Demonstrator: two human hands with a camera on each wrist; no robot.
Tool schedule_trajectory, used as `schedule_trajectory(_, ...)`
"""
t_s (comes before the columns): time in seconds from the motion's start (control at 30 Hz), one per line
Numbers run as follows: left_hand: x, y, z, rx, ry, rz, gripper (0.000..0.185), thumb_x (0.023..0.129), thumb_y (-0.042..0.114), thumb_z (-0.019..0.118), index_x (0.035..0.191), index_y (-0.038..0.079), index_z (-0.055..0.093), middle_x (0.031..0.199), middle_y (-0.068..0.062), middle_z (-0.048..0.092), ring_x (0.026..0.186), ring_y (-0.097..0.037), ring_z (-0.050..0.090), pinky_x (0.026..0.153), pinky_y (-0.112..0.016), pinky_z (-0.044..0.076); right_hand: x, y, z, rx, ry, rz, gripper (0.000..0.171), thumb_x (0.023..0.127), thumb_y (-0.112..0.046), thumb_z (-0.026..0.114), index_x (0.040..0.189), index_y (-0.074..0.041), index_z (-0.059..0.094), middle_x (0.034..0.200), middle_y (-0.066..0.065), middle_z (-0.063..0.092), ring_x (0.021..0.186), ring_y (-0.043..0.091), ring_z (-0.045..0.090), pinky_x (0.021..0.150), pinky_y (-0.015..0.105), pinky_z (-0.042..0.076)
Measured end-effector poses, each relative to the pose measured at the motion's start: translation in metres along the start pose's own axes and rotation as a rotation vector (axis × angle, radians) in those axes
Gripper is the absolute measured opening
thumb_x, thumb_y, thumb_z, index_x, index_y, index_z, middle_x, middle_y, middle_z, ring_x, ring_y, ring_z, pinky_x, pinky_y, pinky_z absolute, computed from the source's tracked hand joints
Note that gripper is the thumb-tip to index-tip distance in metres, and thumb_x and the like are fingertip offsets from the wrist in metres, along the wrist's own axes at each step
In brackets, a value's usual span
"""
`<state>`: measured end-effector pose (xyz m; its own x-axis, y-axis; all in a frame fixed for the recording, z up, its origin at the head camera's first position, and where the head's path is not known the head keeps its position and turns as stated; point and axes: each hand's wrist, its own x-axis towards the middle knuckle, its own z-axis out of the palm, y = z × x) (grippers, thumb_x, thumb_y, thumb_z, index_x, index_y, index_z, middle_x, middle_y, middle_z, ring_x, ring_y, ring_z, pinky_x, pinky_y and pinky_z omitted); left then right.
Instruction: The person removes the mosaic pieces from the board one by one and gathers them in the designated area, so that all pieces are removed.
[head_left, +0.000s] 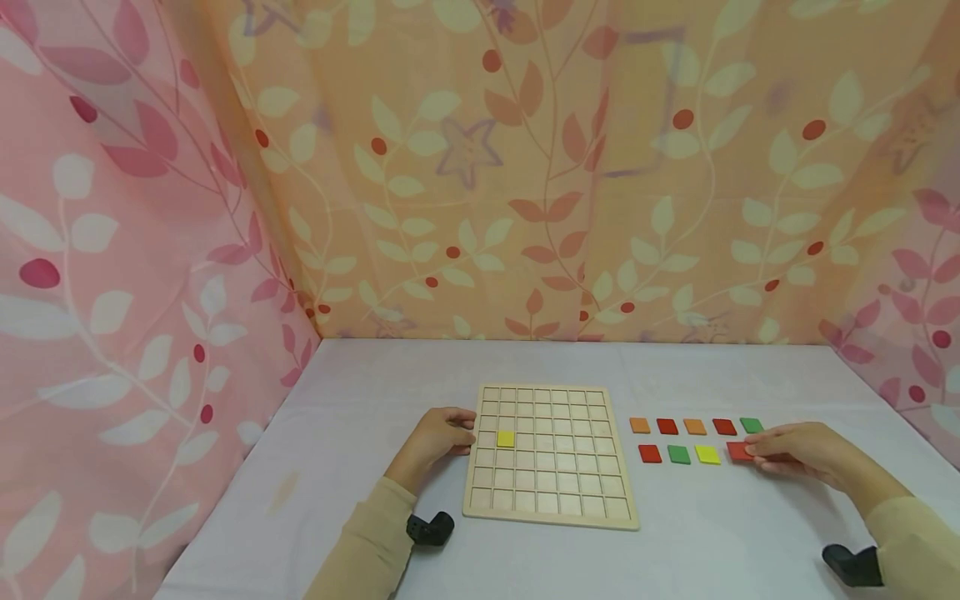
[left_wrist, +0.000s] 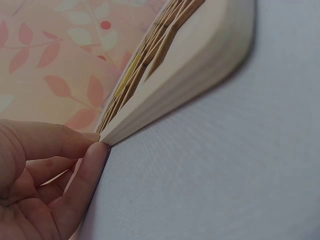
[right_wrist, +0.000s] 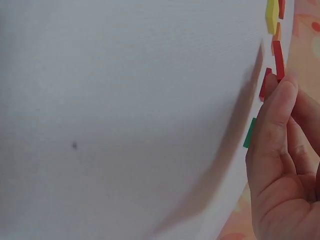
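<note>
A pale wooden grid board [head_left: 551,454] lies on the table, with one yellow tile [head_left: 506,439] in a cell toward its left side. My left hand [head_left: 435,442] holds the board's left edge; in the left wrist view its thumb and fingers [left_wrist: 92,160] meet at that edge. To the right of the board, my right hand [head_left: 802,454] pinches a red square tile [head_left: 738,451] between thumb and fingers. The right wrist view shows this red tile [right_wrist: 279,60] raised on edge at the fingertips, above the tabletop.
Loose square tiles lie in two rows right of the board, including an orange tile [head_left: 640,426], a green tile [head_left: 678,454] and a yellow tile [head_left: 707,454]. A white cloth [head_left: 397,375] covers the table. Patterned curtains [head_left: 450,208] stand behind and at both sides.
</note>
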<state>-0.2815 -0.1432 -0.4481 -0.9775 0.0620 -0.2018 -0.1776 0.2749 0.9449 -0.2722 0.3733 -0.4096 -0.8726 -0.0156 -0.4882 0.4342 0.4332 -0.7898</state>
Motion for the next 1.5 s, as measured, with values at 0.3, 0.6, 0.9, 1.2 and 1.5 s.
schedule_trajectory(0.3, 0.002, -0.001, 0.001, -0.007, 0.01, -0.01, 0.042, 0.076, -0.007, 0.066, 0.117, -0.002, 0.06, 0.104, -0.014, 0.061, 0.071, -0.01, 0.058, 0.063, -0.025, 0.056, 0.007, 0.002, 0.002, 0.018, 0.035, 0.044, 0.034, 0.083, -0.023, 0.069, 0.104, 0.003, 0.067, 0.078, 0.002, 0.067, 0.069, 0.018, 0.067, 0.069, 0.024, 0.056)
schedule_trajectory(0.6, 0.0, 0.0, 0.0, -0.007, 0.005, -0.002, 0.043, 0.076, -0.007, 0.065, 0.118, -0.003, 0.059, 0.105, -0.015, 0.061, 0.071, -0.011, 0.058, 0.063, -0.026, 0.057, 0.009, 0.003, 0.002, -0.007, 0.056, 0.059, 0.03, 0.083, -0.024, 0.069, 0.096, 0.003, 0.068, 0.074, 0.003, 0.067, 0.067, 0.018, 0.067, 0.068, 0.024, 0.056)
schedule_trajectory(0.9, 0.002, -0.001, 0.0, -0.015, -0.006, 0.001, 0.042, 0.076, -0.008, 0.065, 0.117, -0.003, 0.06, 0.103, -0.014, 0.061, 0.071, -0.011, 0.058, 0.062, -0.025, 0.056, 0.004, -0.003, 0.003, -0.102, 0.137, 0.044, 0.038, 0.08, -0.031, 0.072, 0.094, 0.005, 0.066, 0.068, 0.002, 0.066, 0.065, 0.018, 0.065, 0.063, 0.023, 0.055)
schedule_trajectory(1.2, 0.004, -0.003, -0.001, 0.009, 0.021, -0.007, 0.042, 0.075, -0.007, 0.065, 0.117, -0.002, 0.06, 0.103, -0.012, 0.061, 0.071, -0.011, 0.059, 0.063, -0.025, 0.057, -0.006, -0.044, 0.039, -0.173, 0.116, -0.127, 0.055, 0.083, -0.036, 0.067, 0.114, 0.008, 0.06, 0.084, 0.003, 0.07, 0.074, 0.019, 0.067, 0.067, 0.023, 0.056)
schedule_trajectory(1.5, 0.001, 0.001, 0.0, -0.011, -0.001, 0.012, 0.042, 0.076, -0.008, 0.064, 0.117, -0.004, 0.059, 0.102, -0.013, 0.06, 0.069, -0.01, 0.058, 0.063, -0.026, 0.057, 0.004, -0.078, 0.105, -0.112, 0.095, -0.18, 0.043, 0.082, -0.026, 0.07, 0.111, 0.005, 0.063, 0.088, 0.007, 0.07, 0.073, 0.019, 0.067, 0.069, 0.028, 0.057)
